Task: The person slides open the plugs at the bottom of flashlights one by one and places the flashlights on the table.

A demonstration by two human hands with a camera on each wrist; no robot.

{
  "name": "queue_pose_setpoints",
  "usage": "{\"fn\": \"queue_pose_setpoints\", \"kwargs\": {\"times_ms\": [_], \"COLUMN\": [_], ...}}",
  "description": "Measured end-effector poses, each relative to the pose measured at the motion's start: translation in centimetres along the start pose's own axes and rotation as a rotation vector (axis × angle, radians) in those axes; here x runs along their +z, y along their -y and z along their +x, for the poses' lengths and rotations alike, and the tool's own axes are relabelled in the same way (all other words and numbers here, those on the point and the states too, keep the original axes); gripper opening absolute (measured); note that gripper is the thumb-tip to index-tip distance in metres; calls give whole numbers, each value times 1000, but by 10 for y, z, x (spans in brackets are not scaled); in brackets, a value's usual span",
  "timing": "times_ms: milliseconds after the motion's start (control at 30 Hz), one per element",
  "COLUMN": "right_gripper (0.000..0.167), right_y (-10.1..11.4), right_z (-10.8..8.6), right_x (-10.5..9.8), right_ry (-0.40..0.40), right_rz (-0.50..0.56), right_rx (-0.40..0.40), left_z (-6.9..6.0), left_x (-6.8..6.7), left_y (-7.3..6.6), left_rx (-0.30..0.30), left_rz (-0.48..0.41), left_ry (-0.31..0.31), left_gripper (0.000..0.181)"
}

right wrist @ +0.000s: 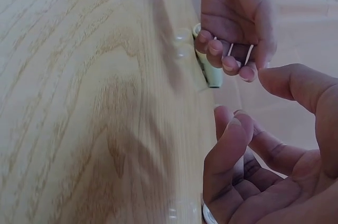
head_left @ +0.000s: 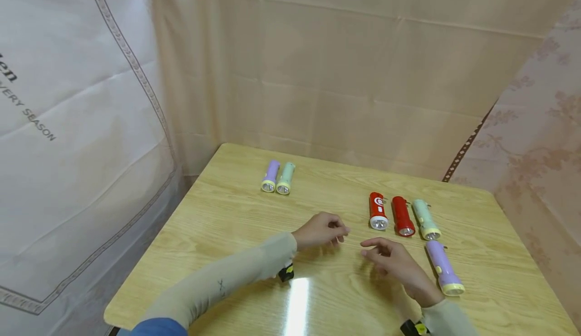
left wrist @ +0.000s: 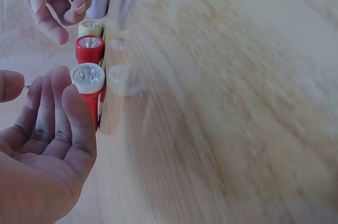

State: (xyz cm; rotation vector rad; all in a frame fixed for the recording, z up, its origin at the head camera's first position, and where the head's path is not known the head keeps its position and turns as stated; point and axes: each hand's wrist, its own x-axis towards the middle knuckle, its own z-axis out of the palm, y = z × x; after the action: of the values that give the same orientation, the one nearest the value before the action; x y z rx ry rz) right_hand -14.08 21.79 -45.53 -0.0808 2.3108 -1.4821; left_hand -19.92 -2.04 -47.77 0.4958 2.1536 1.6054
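My left hand [head_left: 321,231] hovers above the middle of the table, fingers loosely bent and holding nothing. Facing it across a small gap is my right hand [head_left: 399,268], also bare, with thumb and fingers apart. Beyond the right hand lie a red flashlight with a white rim [head_left: 378,211], an all-red flashlight [head_left: 403,216] and a mint green flashlight [head_left: 426,220], side by side. Nearest to that hand's right is a purple flashlight [head_left: 444,268] with a yellow rim. In the left wrist view, the white-rimmed flashlight [left wrist: 88,78] shows behind the left fingertips.
Toward the table's back left, another purple flashlight [head_left: 271,175] and another mint green flashlight [head_left: 286,178] lie side by side. The wooden table [head_left: 218,215] has a beige cloth [head_left: 345,73] hanging behind it and further cloths at both sides.
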Motion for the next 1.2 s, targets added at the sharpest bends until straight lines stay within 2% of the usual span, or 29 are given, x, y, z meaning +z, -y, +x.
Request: {"fn": "queue_pose_setpoints", "kwargs": {"times_ms": [167, 367, 733, 967, 1200], "right_gripper": [40, 42, 43, 43, 37], "right_y": [2, 6, 15, 24, 31], "right_z": [3, 9, 29, 41, 58], "right_x": [6, 12, 27, 37, 44], "right_ry": [-4, 13, 39, 84, 72], "right_rz": [-4, 0, -5, 5, -6], "right_rx": [9, -9, -33, -52, -56], "left_z": [-1, 1, 5, 10, 18], "left_x": [-9, -27, -69, -101, -134], "left_y": [5, 10, 13, 15, 17], "left_rx": [2, 14, -10, -14, -36], "left_rz": [-4, 14, -38, -60, -86], "left_ry": [-6, -49, -156, -227, -332], "left_gripper": [30, 31, 33, 35, 31]}}
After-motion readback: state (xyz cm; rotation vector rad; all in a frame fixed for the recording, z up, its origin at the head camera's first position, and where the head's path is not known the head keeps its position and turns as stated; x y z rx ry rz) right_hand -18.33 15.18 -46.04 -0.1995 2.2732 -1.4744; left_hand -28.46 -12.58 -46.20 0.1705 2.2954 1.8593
